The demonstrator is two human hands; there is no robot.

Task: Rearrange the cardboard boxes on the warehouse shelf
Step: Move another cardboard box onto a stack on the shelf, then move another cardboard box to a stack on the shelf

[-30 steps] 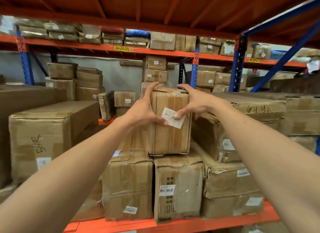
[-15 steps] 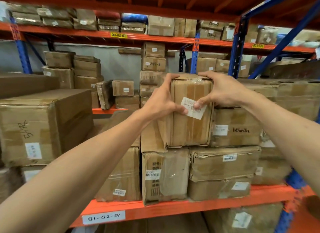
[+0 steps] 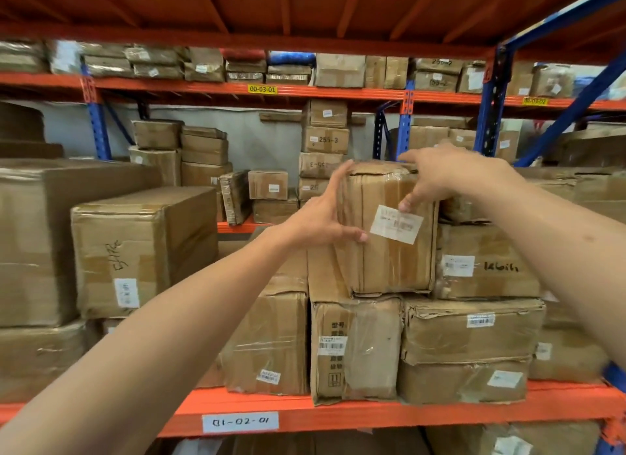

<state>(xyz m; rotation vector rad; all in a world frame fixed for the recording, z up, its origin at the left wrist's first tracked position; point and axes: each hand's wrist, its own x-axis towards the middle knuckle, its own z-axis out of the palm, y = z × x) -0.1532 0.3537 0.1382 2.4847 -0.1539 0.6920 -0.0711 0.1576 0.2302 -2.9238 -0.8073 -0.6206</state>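
A tall, tape-wrapped cardboard box [image 3: 389, 251] with a white label stands upright on top of the lower boxes [image 3: 355, 349] on the orange shelf [image 3: 423, 412]. My left hand [image 3: 318, 217] grips its left edge, thumb pressed on the front face. My right hand [image 3: 447, 177] reaches over its top right corner, fingers spread across the top and thumb on the label. To its right, touching it, sits a box with handwriting [image 3: 487, 261].
A big box with handwriting [image 3: 142, 251] stands to the left, with a gap between it and the stack. A blue upright [image 3: 491, 109] rises at the right. More boxes fill the far rack [image 3: 325, 139] and the shelf above.
The box stays between both hands on the stack. My right hand's fingers have spread wider over its top. The view has swung slightly.
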